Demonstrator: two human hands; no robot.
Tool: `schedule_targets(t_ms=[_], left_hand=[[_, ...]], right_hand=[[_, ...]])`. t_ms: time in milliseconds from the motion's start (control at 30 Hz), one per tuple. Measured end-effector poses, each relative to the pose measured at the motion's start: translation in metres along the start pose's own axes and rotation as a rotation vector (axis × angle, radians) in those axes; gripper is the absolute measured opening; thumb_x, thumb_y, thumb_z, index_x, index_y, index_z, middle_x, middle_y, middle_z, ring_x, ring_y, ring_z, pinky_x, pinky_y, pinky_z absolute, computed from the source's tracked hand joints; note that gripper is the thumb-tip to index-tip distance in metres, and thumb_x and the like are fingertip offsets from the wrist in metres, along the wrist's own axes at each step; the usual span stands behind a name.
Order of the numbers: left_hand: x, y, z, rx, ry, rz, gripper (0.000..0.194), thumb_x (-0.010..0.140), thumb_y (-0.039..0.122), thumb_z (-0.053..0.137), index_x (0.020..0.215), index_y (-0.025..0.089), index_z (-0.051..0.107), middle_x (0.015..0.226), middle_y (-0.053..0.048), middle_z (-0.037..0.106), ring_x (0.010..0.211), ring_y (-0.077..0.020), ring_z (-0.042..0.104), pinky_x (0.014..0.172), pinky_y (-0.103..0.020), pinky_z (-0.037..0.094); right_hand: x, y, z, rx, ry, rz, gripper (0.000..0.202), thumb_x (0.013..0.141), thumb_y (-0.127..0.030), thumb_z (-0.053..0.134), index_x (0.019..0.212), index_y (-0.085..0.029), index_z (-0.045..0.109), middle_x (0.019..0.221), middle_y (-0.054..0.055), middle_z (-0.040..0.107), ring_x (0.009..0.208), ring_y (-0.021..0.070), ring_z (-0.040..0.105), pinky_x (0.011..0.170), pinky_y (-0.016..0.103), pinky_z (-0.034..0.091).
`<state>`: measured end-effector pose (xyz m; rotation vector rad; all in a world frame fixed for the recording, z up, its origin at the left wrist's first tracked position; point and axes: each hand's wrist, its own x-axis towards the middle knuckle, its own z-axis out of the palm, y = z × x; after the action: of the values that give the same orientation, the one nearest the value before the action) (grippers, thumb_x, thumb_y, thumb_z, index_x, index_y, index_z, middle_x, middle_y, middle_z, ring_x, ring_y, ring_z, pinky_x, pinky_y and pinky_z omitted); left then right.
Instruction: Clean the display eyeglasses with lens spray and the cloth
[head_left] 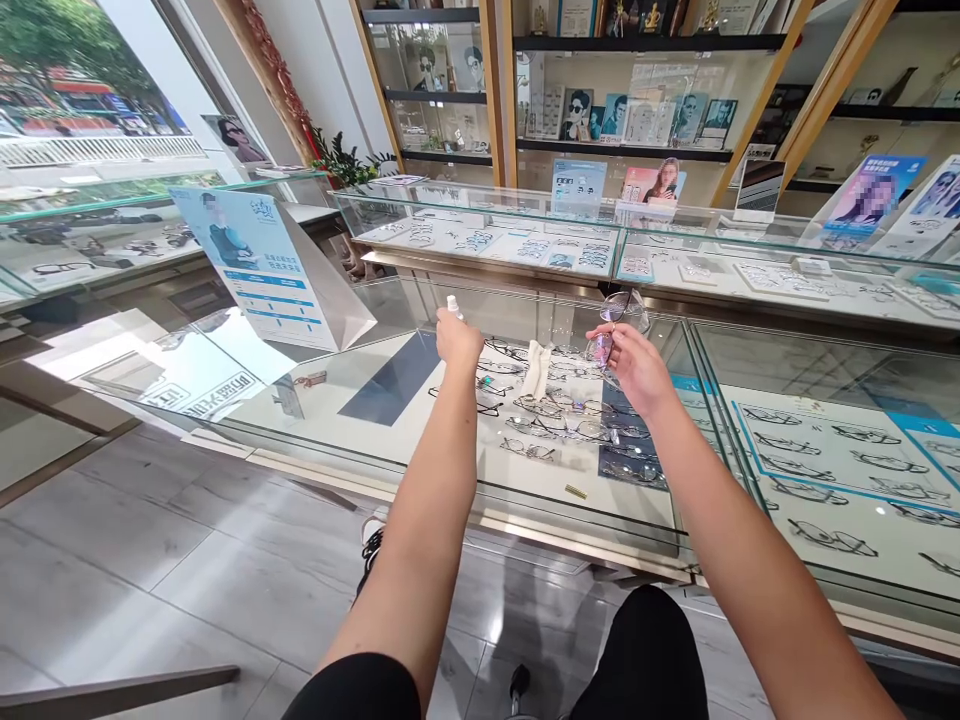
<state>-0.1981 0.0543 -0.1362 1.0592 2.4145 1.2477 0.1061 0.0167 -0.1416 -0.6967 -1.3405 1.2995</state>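
Observation:
My left hand [459,338] is wrapped round a small white spray bottle [452,304]; only its top shows above the fingers. In my right hand [636,368] a pair of eyeglasses [621,308] is held up between thumb and fingers, tilted, with one lens above the other. Both hands are over the glass display counter [360,415]. Between them, a crumpled cream cloth [536,370] lies on the glass. Several eyeglass frames [527,449] show around and below the cloth, in rows within the counter.
A tent-shaped blue and white sign [259,268] stands on the counter's left part. More glasses lie in the case at right [832,538]. Behind runs another glass case [480,205] bearing upright posters. A metal-coloured bar [120,690] crosses the lower left.

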Motion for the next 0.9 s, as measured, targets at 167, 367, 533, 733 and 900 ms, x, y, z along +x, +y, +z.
schedule_targets(t_ms=[167, 367, 533, 733, 900], left_hand=[[0.004, -0.004, 0.002, -0.002, -0.024, -0.055, 0.044, 0.09, -0.001, 0.065, 0.127, 0.02, 0.053, 0.142, -0.025, 0.07, 0.138, -0.0402, 0.067, 0.111, -0.05, 0.051], [0.009, -0.009, 0.005, -0.02, -0.02, -0.077, 0.05, 0.088, -0.001, 0.069, 0.13, 0.02, 0.053, 0.137, -0.026, 0.072, 0.134, -0.0424, 0.069, 0.109, -0.054, 0.053], [-0.008, 0.006, 0.003, -0.015, 0.203, -0.051, 0.072, 0.086, 0.001, 0.067, 0.152, 0.017, 0.042, 0.163, -0.03, 0.046, 0.155, -0.0404, 0.049, 0.124, -0.055, 0.04], [-0.053, 0.028, 0.009, 0.075, 0.203, 0.492, 0.026, 0.098, 0.025, 0.061, 0.122, 0.023, 0.068, 0.149, -0.018, 0.058, 0.149, -0.042, 0.042, 0.12, -0.058, 0.035], [-0.065, 0.025, 0.034, 0.345, -0.122, 0.592, 0.014, 0.092, 0.034, 0.07, 0.091, 0.022, 0.078, 0.136, -0.018, 0.066, 0.136, -0.0441, 0.048, 0.111, -0.058, 0.034]], right_hand=[[-0.001, -0.002, 0.001, 0.069, -0.013, 0.024, 0.025, 0.085, -0.051, 0.083, 0.098, -0.031, 0.08, 0.113, 0.002, 0.082, 0.079, 0.0153, 0.065, 0.07, 0.03, 0.052], [-0.001, -0.002, 0.002, 0.085, -0.014, 0.022, 0.022, 0.086, -0.05, 0.083, 0.098, -0.031, 0.081, 0.11, 0.002, 0.082, 0.079, 0.0153, 0.064, 0.069, 0.03, 0.051], [0.0, -0.002, 0.001, 0.088, -0.019, 0.019, 0.023, 0.086, -0.051, 0.083, 0.098, -0.032, 0.08, 0.11, 0.001, 0.082, 0.079, 0.0155, 0.064, 0.069, 0.03, 0.051], [0.003, 0.001, 0.0, 0.086, -0.019, 0.002, 0.025, 0.087, -0.052, 0.081, 0.1, -0.031, 0.08, 0.113, 0.002, 0.082, 0.079, 0.0153, 0.064, 0.069, 0.031, 0.05], [0.004, 0.002, 0.001, 0.087, -0.014, 0.001, 0.026, 0.086, -0.053, 0.081, 0.098, -0.03, 0.08, 0.111, 0.002, 0.082, 0.079, 0.0156, 0.063, 0.068, 0.031, 0.048]])
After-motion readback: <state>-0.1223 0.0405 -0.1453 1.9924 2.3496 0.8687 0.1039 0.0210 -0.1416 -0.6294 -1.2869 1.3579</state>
